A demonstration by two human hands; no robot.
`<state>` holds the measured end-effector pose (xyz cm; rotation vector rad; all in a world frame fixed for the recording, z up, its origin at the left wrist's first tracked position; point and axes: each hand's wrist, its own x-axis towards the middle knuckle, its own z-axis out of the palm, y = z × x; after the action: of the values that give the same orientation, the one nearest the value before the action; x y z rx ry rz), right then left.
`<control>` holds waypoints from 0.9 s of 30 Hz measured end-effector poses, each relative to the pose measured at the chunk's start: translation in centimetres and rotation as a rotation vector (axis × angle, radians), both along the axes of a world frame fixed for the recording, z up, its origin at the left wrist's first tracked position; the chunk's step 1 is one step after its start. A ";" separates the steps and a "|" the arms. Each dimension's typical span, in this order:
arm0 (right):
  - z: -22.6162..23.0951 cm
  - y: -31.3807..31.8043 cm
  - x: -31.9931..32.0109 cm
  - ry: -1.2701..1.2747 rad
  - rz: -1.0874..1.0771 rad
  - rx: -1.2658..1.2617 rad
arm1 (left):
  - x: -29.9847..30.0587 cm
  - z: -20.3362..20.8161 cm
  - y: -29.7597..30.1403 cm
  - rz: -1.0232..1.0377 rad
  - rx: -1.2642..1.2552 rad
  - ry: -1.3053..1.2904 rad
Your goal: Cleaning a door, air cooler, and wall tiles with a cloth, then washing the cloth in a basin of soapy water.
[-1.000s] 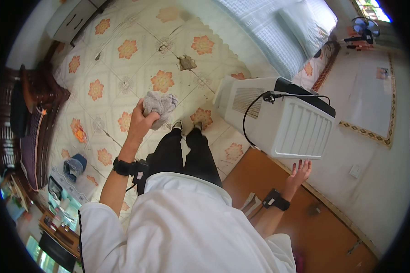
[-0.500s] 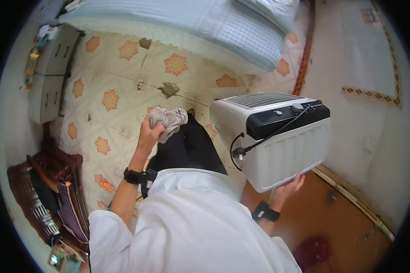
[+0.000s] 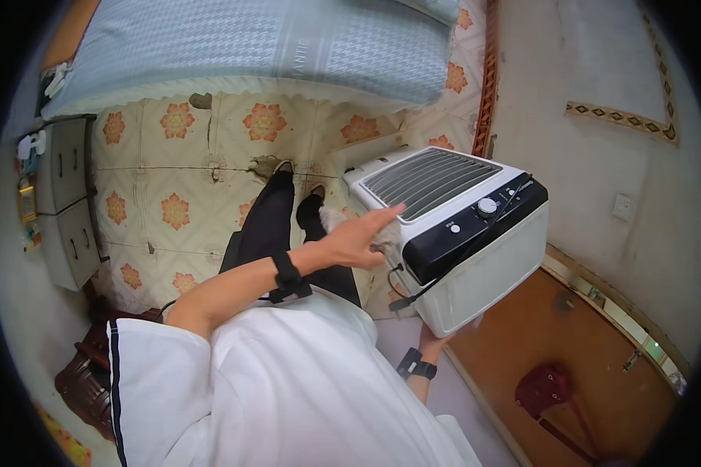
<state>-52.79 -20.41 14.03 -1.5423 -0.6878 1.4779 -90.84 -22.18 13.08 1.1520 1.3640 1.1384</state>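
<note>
My left hand point(image 3: 358, 240) is closed on a crumpled greyish cloth point(image 3: 335, 219), with the index finger stretched out. It lies against the left side of a white box-shaped appliance point(image 3: 475, 268), near the corner of its grille point(image 3: 436, 180). The appliance has a black control panel point(image 3: 424, 253) with a round white knob point(image 3: 487, 207) and small buttons. A black cord runs across it, and its plug point(image 3: 401, 303) hangs at the near left corner. My right hand point(image 3: 435, 340) grips the appliance's lower near edge, its fingers mostly hidden behind it.
A bed with a light blue cover point(image 3: 249, 47) stands at the far side. Grey drawers point(image 3: 70, 233) are along the left. The tiled floor point(image 3: 156, 183) has orange flowers. At right are a wall point(image 3: 592, 202), a brown board point(image 3: 506, 335) and a dark red bag point(image 3: 541, 389).
My left hand has moved right with the cloth, from over my legs to the appliance's side. The view has shifted, and more of the grille shows. My right hand stays at the lower edge.
</note>
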 end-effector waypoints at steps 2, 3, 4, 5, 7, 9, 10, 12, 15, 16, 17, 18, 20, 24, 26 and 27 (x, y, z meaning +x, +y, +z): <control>-0.6 -0.5 0.5 -0.105 0.057 0.001 | 0.9 -0.1 0.8 -0.136 -0.072 -0.050; -1.1 -0.3 0.7 -0.055 0.126 0.008 | 1.1 0.0 1.1 -0.141 -0.073 -0.058; -1.4 -0.1 1.1 -0.005 0.198 0.014 | 1.3 0.1 1.3 -0.158 -0.089 -0.070; -1.7 -0.2 1.4 -0.013 0.198 0.008 | 1.5 0.0 1.4 -0.172 -0.107 -0.084; -2.5 -0.6 1.1 -1.169 0.880 0.501 | 1.5 0.5 1.8 -0.172 -0.131 -0.052; -3.7 -1.1 1.4 -1.388 0.977 0.469 | 1.4 0.8 2.2 -0.220 -0.210 -0.067; -4.4 -1.2 1.6 -1.604 1.072 0.452 | 1.4 0.7 2.3 -0.222 -0.214 -0.072; -5.4 -1.4 1.7 -1.481 0.984 0.387 | 1.4 0.6 2.4 -0.197 -0.167 -0.022; -5.4 -1.2 1.3 -1.310 0.903 0.304 | 1.6 0.6 2.6 -0.177 -0.177 -0.042; -4.8 -1.0 0.5 -1.263 0.914 0.285 | 1.6 0.6 2.6 -0.175 -0.181 -0.044; -4.3 -0.9 -0.3 -1.263 0.918 0.282 | 1.7 0.7 2.6 -0.161 -0.190 -0.029; -3.7 -0.9 -1.4 -1.202 0.857 0.272 | 1.8 0.8 2.7 -0.148 -0.198 -0.014; -3.4 -0.9 -1.3 -1.143 0.799 0.257 | 2.0 0.7 2.7 -0.117 -0.186 -0.006; -3.0 -1.2 -0.1 -1.587 1.125 0.453 | 2.1 1.2 3.1 -0.112 -0.173 0.010; -3.0 -1.0 -1.0 -1.562 1.111 0.434 | 2.3 0.9 3.0 -0.093 -0.172 0.012; -3.1 -1.1 -1.5 -1.603 1.069 0.443 | 2.2 0.9 3.0 -0.080 -0.165 0.012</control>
<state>-54.31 -21.51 10.96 -1.8019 -2.8109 0.1714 -88.62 -19.14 14.01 1.0858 1.3819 0.9445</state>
